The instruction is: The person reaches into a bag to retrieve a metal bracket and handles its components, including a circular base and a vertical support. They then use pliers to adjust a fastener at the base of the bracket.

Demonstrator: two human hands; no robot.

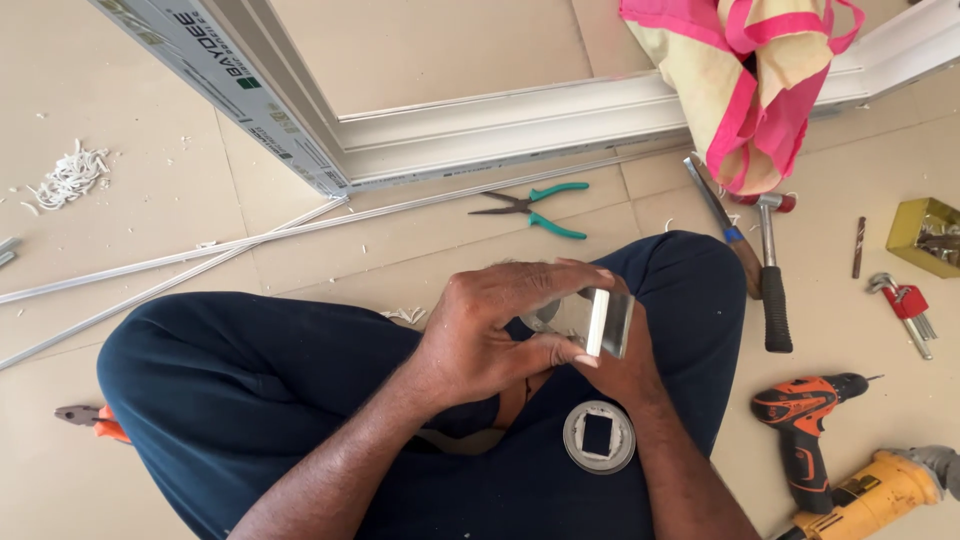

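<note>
The person sat cross-legged on the floor point(420, 40), both hands meeting over the lap at the centre of the view. The left hand point(485, 335) curled over a small clear-and-white block point(605, 322), fingers pinching its top edge and thumb pressed beneath, while the right hand point(625, 365) cupped the same block from below and behind, so both were closed on it; what the block was exactly could not be told, perhaps a plastic fitting. At 6 o'clock from the hands, a round white ring with a dark square opening point(599, 436) rested on the dark blue trousers. At 12 o'clock lay green-handled pliers point(535, 210) beside a white window frame point(480, 125). At 3 o'clock lay a hammer point(774, 280), and at 4 o'clock an orange drill point(805, 420).
</note>
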